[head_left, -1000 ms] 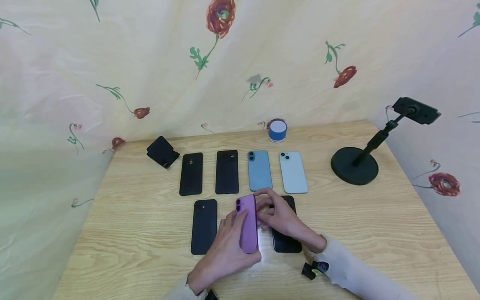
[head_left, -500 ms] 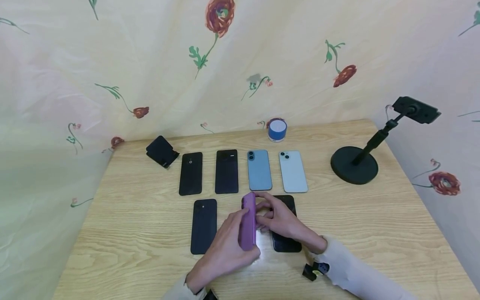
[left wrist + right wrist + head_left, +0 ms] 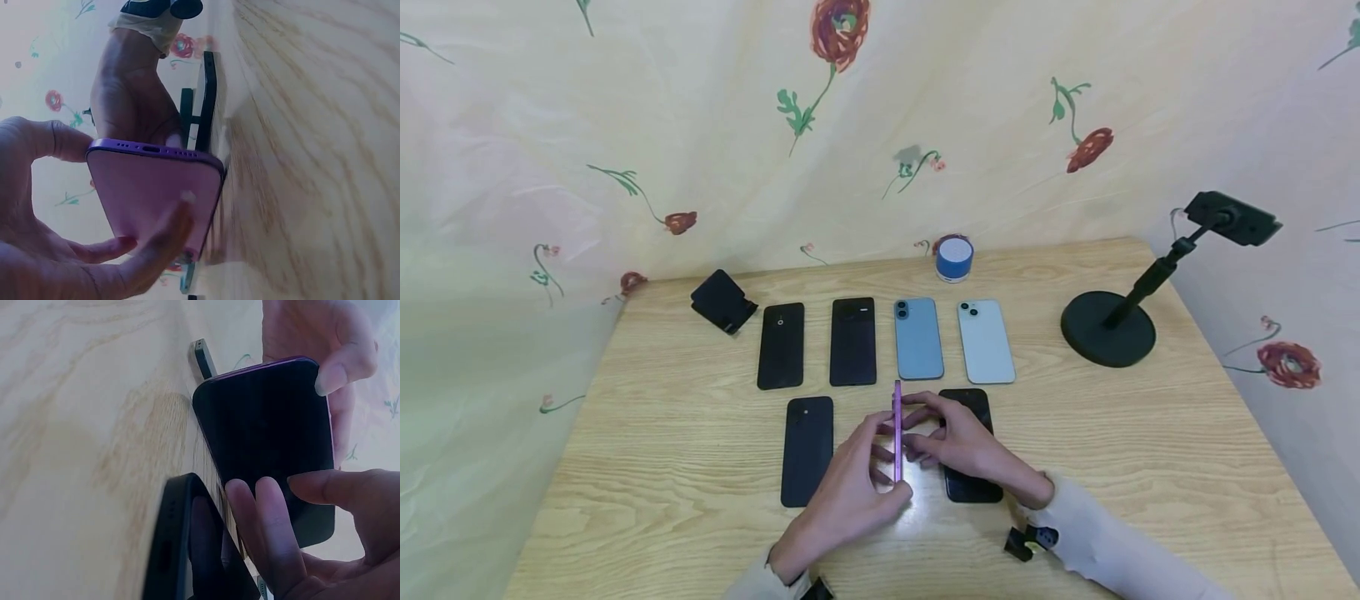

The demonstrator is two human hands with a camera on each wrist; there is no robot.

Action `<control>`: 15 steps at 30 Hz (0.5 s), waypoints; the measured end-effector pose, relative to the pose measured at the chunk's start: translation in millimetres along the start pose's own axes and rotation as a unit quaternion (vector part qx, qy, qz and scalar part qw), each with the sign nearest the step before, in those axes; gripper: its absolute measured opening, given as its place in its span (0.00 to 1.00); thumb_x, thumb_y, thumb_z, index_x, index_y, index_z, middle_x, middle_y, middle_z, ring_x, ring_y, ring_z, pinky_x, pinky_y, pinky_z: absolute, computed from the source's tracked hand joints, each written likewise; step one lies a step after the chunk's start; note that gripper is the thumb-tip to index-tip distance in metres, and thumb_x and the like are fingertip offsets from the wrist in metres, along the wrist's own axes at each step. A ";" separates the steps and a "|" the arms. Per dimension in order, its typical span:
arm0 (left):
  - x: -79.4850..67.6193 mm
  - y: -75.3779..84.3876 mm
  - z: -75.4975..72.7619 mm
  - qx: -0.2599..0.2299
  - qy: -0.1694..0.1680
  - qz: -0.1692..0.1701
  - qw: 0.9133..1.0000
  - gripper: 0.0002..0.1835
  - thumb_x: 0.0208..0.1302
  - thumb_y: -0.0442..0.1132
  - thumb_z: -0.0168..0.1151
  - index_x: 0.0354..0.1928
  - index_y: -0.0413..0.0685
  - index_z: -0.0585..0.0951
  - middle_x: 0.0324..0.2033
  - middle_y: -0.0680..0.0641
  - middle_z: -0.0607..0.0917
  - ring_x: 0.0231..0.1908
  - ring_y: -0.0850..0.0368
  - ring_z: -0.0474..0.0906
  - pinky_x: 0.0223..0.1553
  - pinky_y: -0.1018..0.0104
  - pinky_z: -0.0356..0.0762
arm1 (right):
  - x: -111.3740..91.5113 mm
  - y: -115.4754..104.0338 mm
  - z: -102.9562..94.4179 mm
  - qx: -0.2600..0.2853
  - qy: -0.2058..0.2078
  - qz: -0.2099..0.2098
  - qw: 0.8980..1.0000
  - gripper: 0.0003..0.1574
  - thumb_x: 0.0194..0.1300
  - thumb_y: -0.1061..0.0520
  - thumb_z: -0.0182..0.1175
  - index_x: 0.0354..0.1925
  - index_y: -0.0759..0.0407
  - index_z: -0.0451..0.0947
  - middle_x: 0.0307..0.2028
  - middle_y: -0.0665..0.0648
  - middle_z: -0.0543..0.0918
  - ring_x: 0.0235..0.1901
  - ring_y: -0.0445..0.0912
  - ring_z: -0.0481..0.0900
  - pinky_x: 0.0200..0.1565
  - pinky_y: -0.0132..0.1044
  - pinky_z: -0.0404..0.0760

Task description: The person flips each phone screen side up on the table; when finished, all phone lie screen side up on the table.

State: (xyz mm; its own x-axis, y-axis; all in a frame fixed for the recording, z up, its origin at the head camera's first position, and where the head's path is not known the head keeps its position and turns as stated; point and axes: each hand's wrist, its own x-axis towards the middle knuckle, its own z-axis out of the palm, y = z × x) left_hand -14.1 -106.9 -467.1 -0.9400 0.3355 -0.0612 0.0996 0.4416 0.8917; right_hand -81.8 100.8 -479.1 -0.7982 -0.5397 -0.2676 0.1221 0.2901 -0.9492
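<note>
The purple phone (image 3: 897, 442) is upright on edge, gripped in the left hand (image 3: 850, 492), the right hand's (image 3: 961, 435) fingers touching its screen (image 3: 262, 425). Six other phones (image 3: 807, 450) already lie flat on the table (image 3: 662, 467); only this one doesn't.

One purple phone (image 3: 898, 429), centre of frame; above it, row of four: black phone (image 3: 781, 346), second black phone (image 3: 853, 342), blue phone (image 3: 919, 340), pale phone (image 3: 987, 342). Lower: dark phone (image 3: 807, 450) left, another dark phone (image 3: 973, 487) right. Phones total seven. One round container (image 3: 954, 260), top centre; one stand (image 3: 1107, 335), right. Two hands: left hand (image 3: 852, 483), right hand (image 3: 961, 437).
</note>
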 end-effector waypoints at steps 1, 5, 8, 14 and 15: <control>0.6 -0.4 -0.3 -0.013 0.003 0.001 1.000 0.42 0.55 0.32 0.66 0.75 0.48 0.64 0.56 0.46 0.81 0.46 0.57 0.84 0.43 0.69 0.86 | -0.1 -0.2 0.2 0.000 0.002 0.001 1.000 0.37 0.71 0.63 0.62 0.74 0.65 0.64 0.57 0.72 0.81 0.38 0.53 0.92 0.37 0.42 0.90; 2.0 -1.4 -2.4 -0.058 0.005 -0.007 0.998 0.42 0.56 0.30 0.65 0.75 0.48 0.64 0.56 0.43 0.81 0.44 0.52 0.86 0.42 0.69 0.87 | -0.3 0.0 0.7 -0.012 0.018 0.004 1.000 0.37 0.72 0.59 0.65 0.74 0.66 0.65 0.57 0.72 0.81 0.37 0.52 0.92 0.37 0.40 0.90; 2.3 -2.1 -4.4 -0.078 0.009 -0.017 0.997 0.42 0.57 0.29 0.65 0.75 0.48 0.64 0.57 0.42 0.81 0.45 0.47 0.86 0.43 0.69 0.87 | -0.6 0.6 1.0 -0.023 0.029 0.005 0.999 0.38 0.71 0.56 0.67 0.72 0.67 0.66 0.57 0.71 0.81 0.35 0.50 0.91 0.35 0.39 0.90; 1.6 -4.1 -7.4 -0.094 0.027 -0.039 0.994 0.41 0.57 0.26 0.63 0.75 0.48 0.65 0.56 0.40 0.82 0.44 0.46 0.87 0.43 0.68 0.87 | -0.1 1.6 2.1 -0.046 0.043 0.016 0.998 0.42 0.69 0.53 0.70 0.72 0.69 0.67 0.53 0.68 0.83 0.32 0.47 0.90 0.33 0.37 0.89; 1.4 -4.5 -7.6 -0.093 0.030 -0.043 0.994 0.40 0.58 0.26 0.62 0.74 0.48 0.66 0.56 0.39 0.82 0.44 0.47 0.87 0.43 0.69 0.87 | -0.1 1.8 2.5 -0.051 0.047 0.018 0.997 0.42 0.68 0.52 0.70 0.72 0.69 0.67 0.53 0.67 0.84 0.31 0.46 0.90 0.33 0.37 0.88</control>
State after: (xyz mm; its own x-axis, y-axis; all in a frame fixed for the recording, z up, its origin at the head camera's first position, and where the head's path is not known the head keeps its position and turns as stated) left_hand -18.4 -114.7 -467.8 -0.9608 0.2509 -0.1181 -0.0378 0.3032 0.9522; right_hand -80.0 99.4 -481.3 -0.8463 -0.4529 -0.2804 0.0946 0.3902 -0.9159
